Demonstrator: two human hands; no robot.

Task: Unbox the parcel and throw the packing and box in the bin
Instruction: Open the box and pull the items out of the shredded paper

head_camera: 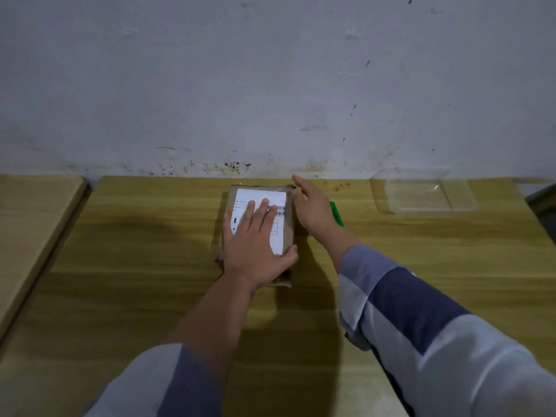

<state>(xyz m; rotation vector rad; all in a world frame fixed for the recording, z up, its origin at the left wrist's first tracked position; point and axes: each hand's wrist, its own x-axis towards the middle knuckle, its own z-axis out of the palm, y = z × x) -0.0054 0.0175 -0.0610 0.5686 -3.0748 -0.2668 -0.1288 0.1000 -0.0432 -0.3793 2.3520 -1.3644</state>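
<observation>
A brown cardboard parcel [287,224] with a white shipping label lies flat on the wooden table [150,236], near the wall. My left hand [255,245] rests flat on top of it, fingers spread over the label and thumb at the right edge. My right hand [313,209] hovers open beside the parcel's right side, fingers pointing toward the far corner, holding nothing. A green object [337,213], partly hidden behind my right hand, lies on the table just right of the parcel.
A clear plastic container [427,191] sits at the back right by the stained white wall. A second, lighter wooden surface [33,224] adjoins the table on the left. No bin is in view.
</observation>
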